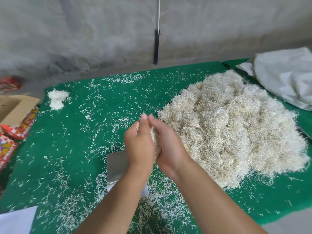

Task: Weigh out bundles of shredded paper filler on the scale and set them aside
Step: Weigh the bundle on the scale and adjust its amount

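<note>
One broad green felt mat (84,166) covers most of the table, littered all over with loose pale strands. On its right side sits the big heap of shredded paper filler (233,129), the supply for every bundle, with a crumpled white sack (283,78) lying just beyond it at the far right. At the left edge an open cardboard box (15,107) rests beside red printed packets (11,132). Near the middle, partly hidden under the forearms, lies the flat grey scale (116,164); its platform looks bare, and its display is too covered to read. At the far left of the mat sits one small white bundle (56,99), well apart from the heap, apparently already set aside. Above the scale, the left hand (140,142) and the right hand (170,144) are cupped palm to palm, fingers curled and fingertips meeting, pressing a small wad of filler (154,139) between them; only a sliver of the wad shows in the gap. My judgement is that the wad is being compacted before or after weighing, though which cannot be told. The risks from here are plain: strands are springy and light, so a loose squeeze could let the wad puff apart or shed bits on release, changing its weight; stray strands lying on or against the platform could skew a reading; and a wad dropped near the heap could tangle back into it.
</note>
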{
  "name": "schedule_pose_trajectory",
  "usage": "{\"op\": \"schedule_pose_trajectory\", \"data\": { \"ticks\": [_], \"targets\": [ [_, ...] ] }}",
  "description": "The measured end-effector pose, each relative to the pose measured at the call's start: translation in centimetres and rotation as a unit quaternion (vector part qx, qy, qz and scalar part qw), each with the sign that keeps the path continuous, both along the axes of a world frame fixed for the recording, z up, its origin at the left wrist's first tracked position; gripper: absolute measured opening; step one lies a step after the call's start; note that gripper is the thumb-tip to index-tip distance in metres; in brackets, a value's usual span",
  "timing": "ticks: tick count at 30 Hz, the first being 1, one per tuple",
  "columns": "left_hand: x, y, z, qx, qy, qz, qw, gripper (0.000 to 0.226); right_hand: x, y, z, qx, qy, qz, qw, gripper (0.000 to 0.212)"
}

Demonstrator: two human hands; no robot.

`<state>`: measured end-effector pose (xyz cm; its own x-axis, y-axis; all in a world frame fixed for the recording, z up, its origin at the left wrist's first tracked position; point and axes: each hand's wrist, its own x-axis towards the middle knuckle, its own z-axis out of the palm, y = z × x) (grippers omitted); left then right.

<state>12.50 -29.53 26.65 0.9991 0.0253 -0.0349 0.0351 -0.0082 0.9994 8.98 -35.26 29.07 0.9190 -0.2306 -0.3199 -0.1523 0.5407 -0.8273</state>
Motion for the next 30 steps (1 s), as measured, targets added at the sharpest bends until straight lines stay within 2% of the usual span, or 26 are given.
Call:
{"op": "schedule_pose_trajectory", "data": {
  "ticks": [3,6,8,11,16,19,21,24,27,30],
  "targets": [
    [2.2,0.7,1.0,-0.129,0.142,0.028,0.981,0.03,-0.1,0.8,0.5,-0.07,-0.005,0.028,0.997,0.038],
    [3.9,1.5,2.2,-0.18,0.188,0.06,0.964,0.024,-0.1,1.2,1.0,-0.117,-0.039,0.064,0.99,0.046],
    [4.5,1.7,3.2,-0.198,0.167,0.052,0.964,0.011,0.3,1.4,1.7,-0.108,-0.047,0.076,0.99,0.041],
    [4.4,1.7,4.8,-0.161,0.074,0.045,0.983,0.034,1.3,1.8,3.5,-0.088,-0.044,0.057,0.994,0.018],
    [2.1,0.2,6.5,-0.114,-0.049,0.037,0.992,0.033,3.0,1.4,5.2,-0.064,-0.015,-0.026,0.997,0.039],
    [2.3,0.3,6.8,-0.077,-0.104,0.039,0.991,0.03,3.2,1.5,6.0,-0.124,-0.004,-0.022,0.992,0.052],
    [3.5,1.1,6.9,-0.023,-0.142,0.065,0.988,0.029,3.4,2.1,6.1,-0.143,-0.032,0.0,0.989,0.055],
    [5.5,2.0,6.9,0.0,-0.12,0.08,0.99,0.025,3.7,2.5,5.8,-0.139,-0.067,0.037,0.987,0.052],
    [5.6,2.3,6.6,-0.038,-0.117,0.061,0.991,0.04,3.3,2.2,5.3,-0.119,-0.09,0.065,0.987,0.046],
    [4.7,2.5,6.0,-0.055,-0.097,0.062,0.992,0.045,3.1,1.3,4.4,-0.169,-0.088,0.052,0.98,0.042]
  ]
}}
